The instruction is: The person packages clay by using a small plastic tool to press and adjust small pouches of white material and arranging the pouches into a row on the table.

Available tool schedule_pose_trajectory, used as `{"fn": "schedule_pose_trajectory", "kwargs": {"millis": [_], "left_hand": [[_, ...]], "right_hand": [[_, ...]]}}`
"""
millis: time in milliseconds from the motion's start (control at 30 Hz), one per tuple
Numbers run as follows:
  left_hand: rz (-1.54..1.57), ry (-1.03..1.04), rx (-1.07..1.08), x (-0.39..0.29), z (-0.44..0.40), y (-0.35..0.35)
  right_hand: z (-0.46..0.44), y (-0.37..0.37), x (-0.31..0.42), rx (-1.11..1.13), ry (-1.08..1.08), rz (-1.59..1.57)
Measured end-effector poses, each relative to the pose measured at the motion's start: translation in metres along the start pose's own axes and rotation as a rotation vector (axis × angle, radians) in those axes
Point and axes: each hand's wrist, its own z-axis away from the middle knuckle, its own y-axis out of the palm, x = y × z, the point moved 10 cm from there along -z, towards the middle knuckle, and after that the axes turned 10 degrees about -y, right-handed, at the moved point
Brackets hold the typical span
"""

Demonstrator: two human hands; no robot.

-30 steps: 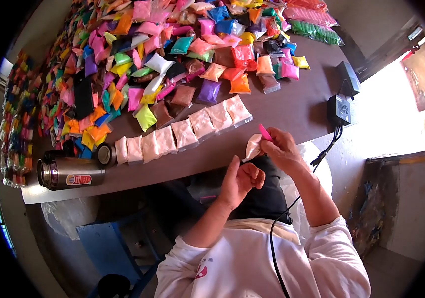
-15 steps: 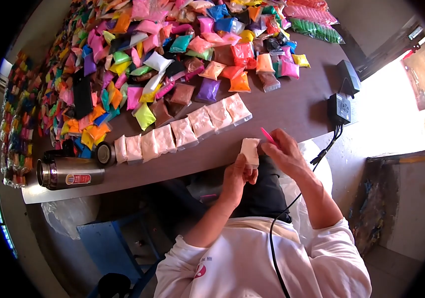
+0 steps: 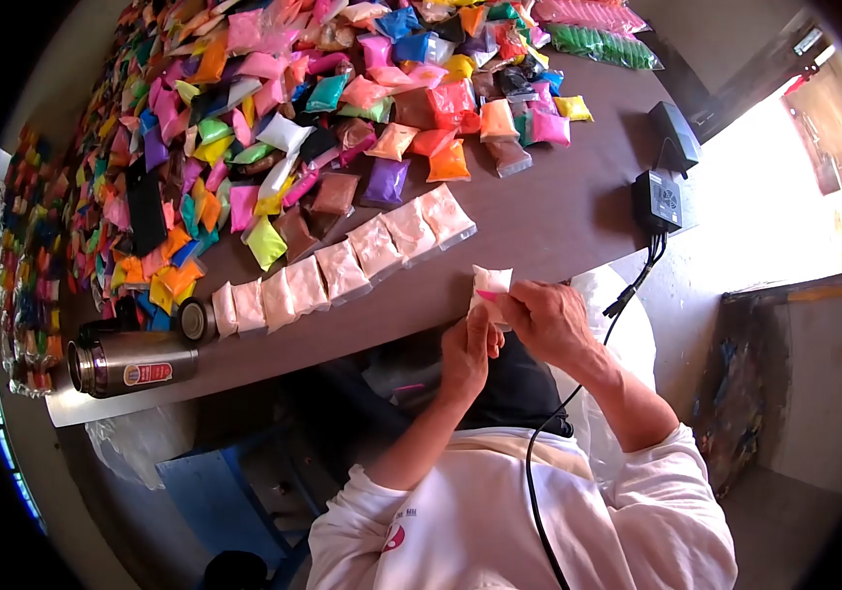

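"What takes up most of the view?"
"The brown table (image 3: 568, 206), with a heap of colorful packets (image 3: 342, 93) over its far and left parts."
"And nearer?"
"A slanting row of pale pink packets (image 3: 342, 270). Its left end is near the metal flask (image 3: 136, 362), which lies on its side at the near left."
"Where are the hands?"
"Both are by the table's near edge, right of the row. The left hand (image 3: 475, 349) has its fingers grasping the lower part of a whitish-pink packet (image 3: 492, 282)."
"And the right hand (image 3: 549, 320)?"
"Its fingers are clenched around a small pink tool (image 3: 486, 294), whose tip lies over the packet's face. I cannot tell whether it presses in."
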Motion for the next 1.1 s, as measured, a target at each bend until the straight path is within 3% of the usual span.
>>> {"fn": "schedule_pose_trajectory", "kwargs": {"millis": [267, 367, 467, 533, 633, 767, 933, 1100], "left_hand": [[-0.080, 0.019, -0.008, -0.012, 0.001, 0.004], [-0.078, -0.001, -0.055, -0.005, 0.001, -0.006], [-0.047, -0.013, -0.010, 0.006, 0.000, -0.010], [-0.080, 0.014, -0.016, -0.002, 0.005, -0.007], [-0.114, 0.037, -0.021, -0.009, 0.005, -0.006], [-0.134, 0.028, 0.007, -0.007, 0.003, -0.006], [-0.095, 0.027, -0.012, -0.018, 0.001, 0.000], [-0.098, 0.032, -0.005, -0.017, 0.000, 0.001]], "right_hand": [[-0.010, -0.007, -0.024, -0.096, 0.102, 0.020], [-0.006, -0.024, -0.058, -0.111, 0.299, 0.111], [-0.006, -0.030, -0.034, -0.074, 0.253, -0.004], [-0.009, -0.022, -0.003, -0.061, 0.076, -0.080], [-0.015, -0.005, 0.019, 0.056, -0.042, -0.008], [-0.022, 0.005, 0.020, 0.053, -0.174, 0.125], [-0.021, -0.003, -0.010, -0.043, 0.109, -0.003], [-0.028, -0.009, -0.020, -0.074, 0.139, 0.074]]}}
